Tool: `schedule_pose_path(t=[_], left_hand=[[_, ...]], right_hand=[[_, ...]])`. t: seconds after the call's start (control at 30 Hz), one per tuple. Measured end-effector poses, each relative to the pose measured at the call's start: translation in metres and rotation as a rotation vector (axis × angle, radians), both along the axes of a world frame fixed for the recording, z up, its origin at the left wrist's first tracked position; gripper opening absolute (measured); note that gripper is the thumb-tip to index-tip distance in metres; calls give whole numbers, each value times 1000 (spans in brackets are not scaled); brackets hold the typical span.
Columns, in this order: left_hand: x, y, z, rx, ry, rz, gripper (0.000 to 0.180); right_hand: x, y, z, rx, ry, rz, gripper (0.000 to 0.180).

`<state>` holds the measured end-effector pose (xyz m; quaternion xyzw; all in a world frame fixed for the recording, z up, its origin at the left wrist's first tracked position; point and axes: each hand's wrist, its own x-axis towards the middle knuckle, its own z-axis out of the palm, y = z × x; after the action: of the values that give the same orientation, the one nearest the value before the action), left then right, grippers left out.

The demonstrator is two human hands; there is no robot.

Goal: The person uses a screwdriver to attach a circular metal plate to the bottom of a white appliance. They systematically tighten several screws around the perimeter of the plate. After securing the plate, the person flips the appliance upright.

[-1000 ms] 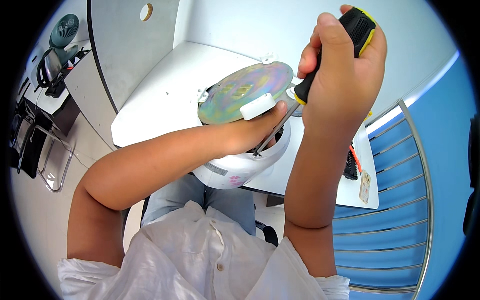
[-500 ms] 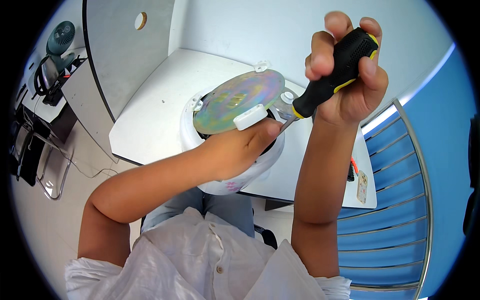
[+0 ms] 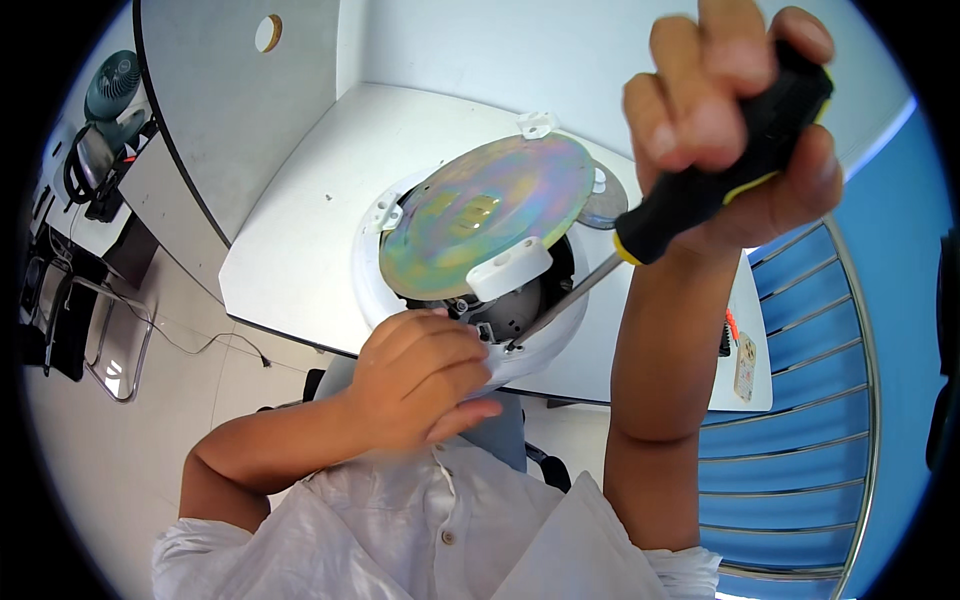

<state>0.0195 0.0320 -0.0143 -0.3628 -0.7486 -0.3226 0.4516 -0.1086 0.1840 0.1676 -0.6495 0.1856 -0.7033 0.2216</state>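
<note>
My right hand (image 3: 740, 130), raised at the upper right, is wrapped around the black and yellow handle of a screwdriver (image 3: 690, 190). Its metal shaft slants down to the near right rim of a round white appliance body (image 3: 545, 355), where the tip meets a small dark spot. My left hand (image 3: 420, 375) lies at the near side of this body, fingers bent over the rim and thumb sticking out to the right. A round metal plate (image 3: 480, 215) with a rainbow sheen and white brackets sits tilted over the body, exposing a dark interior with metal parts.
A grey round part (image 3: 605, 200) lies behind the body on the white table (image 3: 290, 220). A patterned phone-like object (image 3: 745, 368) is near the right edge. A grey partition (image 3: 240, 120) stands left, a metal railing (image 3: 865, 400) right. Farther left are a fan (image 3: 112, 85) and a kettle (image 3: 92, 155).
My left hand has drawn back left and down from beside the screwdriver shaft to the near rim. My right hand has shifted right with the screwdriver. More of the interior and the shaft now shows.
</note>
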Motion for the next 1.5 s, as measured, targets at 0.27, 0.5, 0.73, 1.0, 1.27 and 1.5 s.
schedule_pose_path(t=[0.27, 0.5, 0.73, 1.0, 1.27, 1.5], left_hand=[[-21, 3, -31, 5, 246, 64, 22], [-31, -2, -27, 44, 265, 34, 21], [-32, -2, -30, 60, 273, 26, 21], [-33, 0, -31, 66, 268, 43, 23], [-31, -1, -29, 80, 258, 36, 25], [-31, -2, -27, 69, 256, 31, 24]], right_hand=[[24, 2, -9, 16, 252, -805, 45], [20, -10, 7, 90, 361, -580, 49], [-28, -14, -3, -31, -71, -170, 28], [26, -4, 2, 53, 293, -818, 24], [10, -12, 26, 248, 499, -138, 36], [12, -6, 13, 276, 203, -219, 26]])
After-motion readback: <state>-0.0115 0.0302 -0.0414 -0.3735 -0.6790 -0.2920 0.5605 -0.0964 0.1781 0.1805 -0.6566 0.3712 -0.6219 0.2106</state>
